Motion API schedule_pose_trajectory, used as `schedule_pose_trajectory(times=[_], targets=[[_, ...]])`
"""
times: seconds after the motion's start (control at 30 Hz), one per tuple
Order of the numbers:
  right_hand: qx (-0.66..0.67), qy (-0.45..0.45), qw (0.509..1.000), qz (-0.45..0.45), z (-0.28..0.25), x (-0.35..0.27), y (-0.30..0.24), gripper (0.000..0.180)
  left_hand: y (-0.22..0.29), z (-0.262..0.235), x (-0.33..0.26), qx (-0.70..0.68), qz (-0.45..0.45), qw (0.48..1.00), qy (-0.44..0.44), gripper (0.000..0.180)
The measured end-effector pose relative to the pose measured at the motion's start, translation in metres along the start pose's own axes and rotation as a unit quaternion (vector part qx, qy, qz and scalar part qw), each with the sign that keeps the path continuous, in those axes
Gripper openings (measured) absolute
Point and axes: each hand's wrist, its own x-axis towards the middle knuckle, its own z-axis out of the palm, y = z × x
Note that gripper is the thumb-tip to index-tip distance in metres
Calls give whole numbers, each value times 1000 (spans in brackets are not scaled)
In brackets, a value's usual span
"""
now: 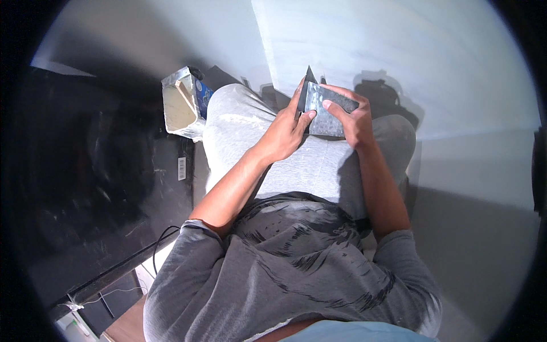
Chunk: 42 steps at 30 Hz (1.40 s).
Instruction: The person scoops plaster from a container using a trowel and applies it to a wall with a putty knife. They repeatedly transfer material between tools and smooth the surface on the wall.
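Holding a dark, mottled flat packet [329, 112] above the lap, left hand [283, 132] pinching its left edge, right hand [354, 117] clasping the right. Could slip floorward if either grip loosens.

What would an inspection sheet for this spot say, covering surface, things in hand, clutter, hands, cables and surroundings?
Surface: lap in light grey trousers; no table under the hands.
Things in hand: flat dark grey sheet, a flap folded up at its far edge.
Clutter: open carton left of the knee.
Hands: left hand and right hand both grip the sheet.
Cables: thin black cable at lower left.
Surroundings: black surface on the left, pale wall ahead.
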Motion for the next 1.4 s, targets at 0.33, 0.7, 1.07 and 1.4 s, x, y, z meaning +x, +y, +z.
schedule_pose_trajectory(times=[0.33,0.7,1.07,1.4], targets=[[-81,-61,995,-1,2,2,-13,28,-7,-9,-1,-85,-32,994,-60,50],[-5,49,997,62,1,6,1,29,-13,0,-2,-74,-21,996,-46,62],[-58,-21,998,28,-2,2,-5,29,-15,-8,5,-193,-136,967,-96,59],[-251,-128,957,-74,-9,9,-13,24,-27,-6,12,-283,-182,939,-76,77]])
